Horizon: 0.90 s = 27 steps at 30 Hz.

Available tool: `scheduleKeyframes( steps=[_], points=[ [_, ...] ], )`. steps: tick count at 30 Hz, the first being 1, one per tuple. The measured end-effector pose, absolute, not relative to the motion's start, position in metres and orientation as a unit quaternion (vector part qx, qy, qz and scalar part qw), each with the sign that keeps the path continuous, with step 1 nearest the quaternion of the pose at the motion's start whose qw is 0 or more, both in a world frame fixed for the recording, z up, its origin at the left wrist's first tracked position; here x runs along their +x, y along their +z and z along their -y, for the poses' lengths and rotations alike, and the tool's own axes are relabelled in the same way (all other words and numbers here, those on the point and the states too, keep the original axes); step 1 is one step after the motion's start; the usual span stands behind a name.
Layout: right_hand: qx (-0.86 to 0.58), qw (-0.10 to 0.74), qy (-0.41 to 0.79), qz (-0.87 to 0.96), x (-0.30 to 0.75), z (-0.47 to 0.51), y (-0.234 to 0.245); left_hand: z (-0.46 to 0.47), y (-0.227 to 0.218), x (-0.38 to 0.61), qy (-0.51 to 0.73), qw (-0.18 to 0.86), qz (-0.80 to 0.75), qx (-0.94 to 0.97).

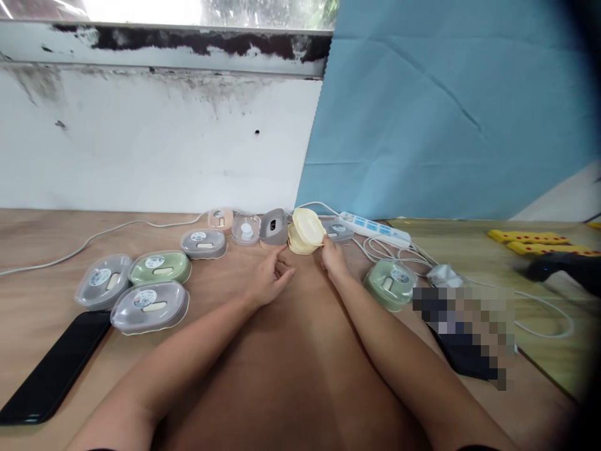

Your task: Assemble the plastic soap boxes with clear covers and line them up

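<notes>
In my right hand, thumb and fingers pinch the lower right edge of a cream-coloured plastic lid, which is tilted up. Beneath it is a short stack of similar cream lids on the table. My left hand is to the left of that stack, empty, with thumb and index finger apart. Just beyond its fingertips, a grey plastic container leans on its side. A clear-lidded container stands left of that one. Behind my right hand sits a grey lidded container, partly hidden.
Grey containers and a green container sit at left, near a black phone. Another green container is right of my forearm. A white power strip with loose cables lies along the back. Yellow bars lie far right.
</notes>
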State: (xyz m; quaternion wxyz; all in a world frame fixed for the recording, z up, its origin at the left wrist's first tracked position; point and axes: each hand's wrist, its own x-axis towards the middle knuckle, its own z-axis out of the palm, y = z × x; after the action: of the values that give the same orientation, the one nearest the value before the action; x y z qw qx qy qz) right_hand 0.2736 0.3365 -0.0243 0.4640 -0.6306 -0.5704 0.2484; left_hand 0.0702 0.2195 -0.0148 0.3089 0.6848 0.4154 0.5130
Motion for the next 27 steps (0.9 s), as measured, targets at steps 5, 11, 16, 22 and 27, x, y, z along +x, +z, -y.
scheduleKeyframes(
  steps=[5,11,16,22,27],
  points=[
    [-0.636,0.439,0.292,0.563,0.275,-0.337,-0.022,-0.218,-0.012,0.07,0.494,0.313,-0.41,0.7],
    [-0.597,0.438,0.278,0.612,0.277,-0.326,-0.019,-0.219,-0.017,0.068,0.487,0.296,-0.416,0.709],
    [-0.574,0.452,0.248,0.636,0.275,-0.31,-0.02,-0.222,-0.018,0.066,0.484,0.29,-0.429,0.705],
    [-0.561,0.469,0.201,0.652,0.298,-0.299,0.04,-0.225,-0.013,0.065,0.494,0.302,-0.442,0.685],
    [-0.591,0.348,0.142,0.714,0.391,-0.308,0.104,-0.225,-0.012,0.066,0.484,0.286,-0.447,0.695]
  ],
)
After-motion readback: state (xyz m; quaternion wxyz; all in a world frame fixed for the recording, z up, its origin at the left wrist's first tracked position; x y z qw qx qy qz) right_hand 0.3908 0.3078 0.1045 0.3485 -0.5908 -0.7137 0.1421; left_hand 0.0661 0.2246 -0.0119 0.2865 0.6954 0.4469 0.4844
